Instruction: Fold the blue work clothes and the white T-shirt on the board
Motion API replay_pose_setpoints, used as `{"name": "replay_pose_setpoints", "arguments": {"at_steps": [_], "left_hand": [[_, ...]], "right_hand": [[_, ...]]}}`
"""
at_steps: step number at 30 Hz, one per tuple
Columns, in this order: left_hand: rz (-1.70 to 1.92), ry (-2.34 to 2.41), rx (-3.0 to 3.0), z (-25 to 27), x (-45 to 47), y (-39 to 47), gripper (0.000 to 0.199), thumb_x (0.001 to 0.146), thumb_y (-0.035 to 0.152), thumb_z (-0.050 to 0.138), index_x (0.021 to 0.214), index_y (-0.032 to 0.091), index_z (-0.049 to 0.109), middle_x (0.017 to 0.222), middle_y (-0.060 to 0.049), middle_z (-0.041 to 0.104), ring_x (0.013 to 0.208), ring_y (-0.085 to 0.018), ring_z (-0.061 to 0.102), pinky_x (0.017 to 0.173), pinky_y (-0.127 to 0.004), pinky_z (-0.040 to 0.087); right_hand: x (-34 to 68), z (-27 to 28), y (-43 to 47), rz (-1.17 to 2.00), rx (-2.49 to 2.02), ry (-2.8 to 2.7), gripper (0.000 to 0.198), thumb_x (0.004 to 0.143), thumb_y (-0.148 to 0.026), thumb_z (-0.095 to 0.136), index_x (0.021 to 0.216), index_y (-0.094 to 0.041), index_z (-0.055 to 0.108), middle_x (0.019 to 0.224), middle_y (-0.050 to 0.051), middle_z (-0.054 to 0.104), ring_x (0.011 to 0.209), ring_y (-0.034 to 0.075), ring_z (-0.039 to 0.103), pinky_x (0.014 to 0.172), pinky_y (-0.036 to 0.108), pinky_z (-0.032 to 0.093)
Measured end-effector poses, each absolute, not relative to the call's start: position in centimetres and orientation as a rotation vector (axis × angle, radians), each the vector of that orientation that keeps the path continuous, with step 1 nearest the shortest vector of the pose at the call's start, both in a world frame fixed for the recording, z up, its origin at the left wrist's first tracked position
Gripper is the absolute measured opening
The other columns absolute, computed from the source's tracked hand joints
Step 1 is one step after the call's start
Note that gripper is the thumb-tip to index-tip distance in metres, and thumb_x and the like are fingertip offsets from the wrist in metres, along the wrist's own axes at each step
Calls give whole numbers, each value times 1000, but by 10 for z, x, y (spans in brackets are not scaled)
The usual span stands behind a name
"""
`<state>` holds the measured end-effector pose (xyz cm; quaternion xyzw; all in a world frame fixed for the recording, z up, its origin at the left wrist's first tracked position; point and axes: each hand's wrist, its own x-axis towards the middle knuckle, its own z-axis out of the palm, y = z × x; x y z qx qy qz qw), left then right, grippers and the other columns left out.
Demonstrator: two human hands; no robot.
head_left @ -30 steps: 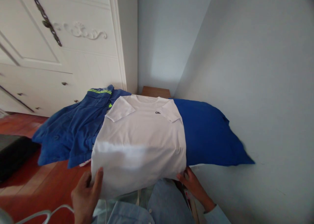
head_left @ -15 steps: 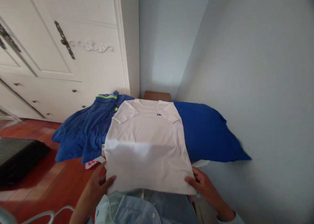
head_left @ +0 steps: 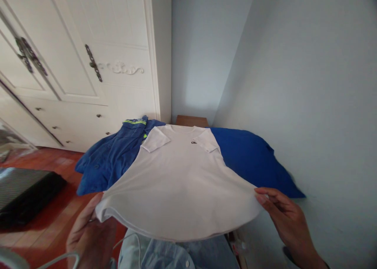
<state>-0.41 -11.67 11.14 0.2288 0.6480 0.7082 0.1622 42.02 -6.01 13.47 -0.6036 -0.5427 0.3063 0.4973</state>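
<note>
A white T-shirt (head_left: 182,190) lies spread in front of me, its collar at the far end and its sleeves folded inward over the chest. Small black letters show near one sleeve. At the hem's left corner, my left hand (head_left: 91,229) pinches the cloth. My right hand (head_left: 287,216) grips the right hem corner between thumb and fingers. Between them the hem is stretched wide and lifted, hanging in a curve. Under the shirt, a dark blue garment with yellow-green stripes (head_left: 118,155) sticks out on the left, and a plain bright blue cloth (head_left: 247,155) on the right.
A white wardrobe (head_left: 123,37) with dark handles stands at the back left. The grey-blue wall (head_left: 318,84) runs close along the right. A black box-like object (head_left: 32,194) sits on the red wooden floor (head_left: 53,159). A pale cable (head_left: 63,257) crosses at lower left.
Both hands have moved apart, pulling the shirt's hem outward and raising it. The lower shirt now flares wide where it lay flat and straight. The view has shifted slightly.
</note>
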Motion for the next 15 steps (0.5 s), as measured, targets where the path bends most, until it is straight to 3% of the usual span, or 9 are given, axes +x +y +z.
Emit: {"name": "replay_pose_setpoints", "arguments": {"at_steps": [3, 8, 11, 15], "left_hand": [[2258, 1659, 374, 118, 10, -95, 49, 57, 39, 79, 105, 31, 71, 95, 2, 73, 83, -24, 67, 85, -45, 59], [2501, 1700, 331, 145, 26, -34, 35, 66, 46, 77, 88, 20, 70, 89, 0, 71, 78, -17, 64, 77, -34, 56], [2624, 1688, 525, 169, 29, 9, 35, 71, 48, 77, 84, 17, 69, 88, -2, 72, 80, -18, 65, 74, -33, 54], [2687, 1536, 781, 196, 16, 80, 33, 77, 46, 75, 82, 13, 71, 76, -1, 68, 70, -14, 60, 69, -29, 50]], "right_hand": [[421, 149, -43, 896, -1328, -1405, 42, 78, -55, 79, 106, -23, 77, 89, 10, 77, 75, 25, 72, 65, 32, 60], [420, 173, 4, 1108, -1143, -1642, 55, 71, -48, 87, 119, -24, 75, 104, 15, 78, 93, 33, 75, 83, 46, 62], [417, 190, 46, 1038, -1134, -1648, 55, 67, -49, 89, 115, -23, 76, 100, 14, 78, 91, 31, 75, 82, 45, 62], [408, 217, 107, 904, -1044, -1581, 47, 62, -53, 91, 93, -21, 77, 81, 9, 75, 73, 24, 71, 71, 38, 60]]}}
